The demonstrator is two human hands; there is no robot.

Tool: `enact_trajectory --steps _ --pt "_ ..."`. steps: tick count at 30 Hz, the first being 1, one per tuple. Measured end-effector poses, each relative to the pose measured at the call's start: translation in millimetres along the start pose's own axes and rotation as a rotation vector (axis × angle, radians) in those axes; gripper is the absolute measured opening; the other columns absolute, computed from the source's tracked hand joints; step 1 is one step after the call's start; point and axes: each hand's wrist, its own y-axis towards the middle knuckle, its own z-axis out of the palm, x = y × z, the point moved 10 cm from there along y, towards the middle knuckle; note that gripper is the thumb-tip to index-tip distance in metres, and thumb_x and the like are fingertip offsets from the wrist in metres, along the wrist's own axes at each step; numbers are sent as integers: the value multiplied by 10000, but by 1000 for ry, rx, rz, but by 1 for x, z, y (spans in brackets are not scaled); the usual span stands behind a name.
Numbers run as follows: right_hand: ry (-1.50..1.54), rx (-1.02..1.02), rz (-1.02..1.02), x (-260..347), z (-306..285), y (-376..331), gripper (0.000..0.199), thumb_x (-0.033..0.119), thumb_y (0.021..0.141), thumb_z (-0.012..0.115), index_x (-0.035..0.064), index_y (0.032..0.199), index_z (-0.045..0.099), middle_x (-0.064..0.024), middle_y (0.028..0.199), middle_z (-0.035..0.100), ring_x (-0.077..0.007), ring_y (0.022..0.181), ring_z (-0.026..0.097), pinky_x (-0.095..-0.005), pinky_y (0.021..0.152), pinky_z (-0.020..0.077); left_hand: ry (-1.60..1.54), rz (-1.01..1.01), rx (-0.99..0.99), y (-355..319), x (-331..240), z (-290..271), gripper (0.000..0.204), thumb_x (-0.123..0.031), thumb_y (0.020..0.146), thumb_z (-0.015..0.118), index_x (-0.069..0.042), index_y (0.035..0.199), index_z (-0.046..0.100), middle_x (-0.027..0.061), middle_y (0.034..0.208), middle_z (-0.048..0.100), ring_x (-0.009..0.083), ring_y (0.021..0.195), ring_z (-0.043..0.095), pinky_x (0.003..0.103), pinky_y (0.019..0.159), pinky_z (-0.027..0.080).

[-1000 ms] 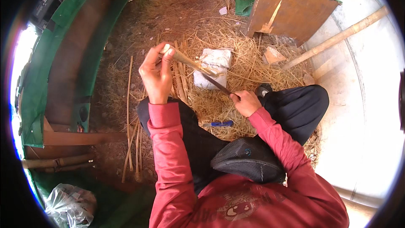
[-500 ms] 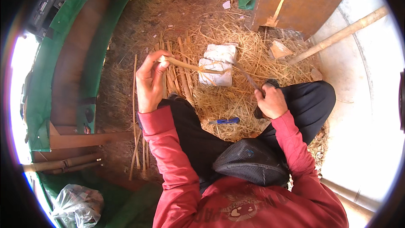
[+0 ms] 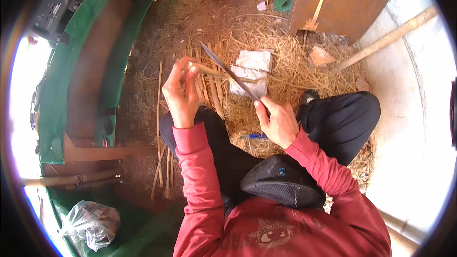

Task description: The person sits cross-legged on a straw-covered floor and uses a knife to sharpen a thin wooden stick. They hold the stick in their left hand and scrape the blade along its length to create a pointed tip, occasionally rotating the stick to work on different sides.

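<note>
My left hand (image 3: pixel 182 91) is closed around one end of a pale bamboo stick (image 3: pixel 209 71). The stick's other end reaches over a white block (image 3: pixel 253 59), which looks cracked across or made of two pieces. In my right hand (image 3: pixel 280 122) is a long knife (image 3: pixel 227 70), its dark blade slanting up to the left across the stick. I cannot tell whether blade and stick touch. A blue utility knife (image 3: pixel 257 136) lies on the straw near my right wrist, partly hidden by that hand.
Several bamboo strips (image 3: pixel 215 96) lie beside the block, with thin sticks (image 3: pixel 160 114) farther left. Straw (image 3: pixel 285 78) covers the ground. A brown board (image 3: pixel 340 7) stands at the back right, near a leaning bamboo pole (image 3: pixel 385 39). A plastic bag (image 3: pixel 93 223) sits lower left.
My right hand has moved left and the knife has swung from right of the block to across the stick. My left hand keeps its hold on the stick. The view has shifted slightly.
</note>
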Motion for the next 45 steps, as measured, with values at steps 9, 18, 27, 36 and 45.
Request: enact_trajectory --steps 9,18,27,36,45 --pt "-85 -74 44 -33 23 2 118 109 941 624 27 856 634 -215 612 588 -373 522 615 -453 482 448 67 101 -169 -5 -22 3 166 -76 953 666 -54 1116 686 97 824 704 136 639 596 281 582 467" --pt "84 -273 -62 0 0 -12 96 108 934 606 18 924 637 -202 658 630 -383 558 633 -458 510 492 86 69 -173 -18 -17 0 169 -123 997 629 -46 1140 675 76 821 709 61 710 608 237 622 473" --pt "-21 -165 -68 25 -18 12 170 154 951 623 3 877 649 -222 669 625 -364 541 643 -462 497 468 132 130 -182 -24 -21 -9 190 -129 985 642 -43 1152 667 96 818 714 77 689 620 254 621 478" --pt "-155 -72 21 -48 34 -10 185 165 943 618 16 847 674 -241 622 617 -440 549 627 -503 505 509 240 -3 -179 -29 -23 -9 167 -114 960 678 -45 1111 688 102 864 733 145 671 674 280 579 509" --pt "190 -468 -154 28 -28 -14 146 103 965 616 18 857 568 -177 583 536 -354 501 588 -418 463 426 259 76 -399 -33 -25 -12 275 -216 923 752 3 1087 720 82 584 656 53 506 567 238 504 436"
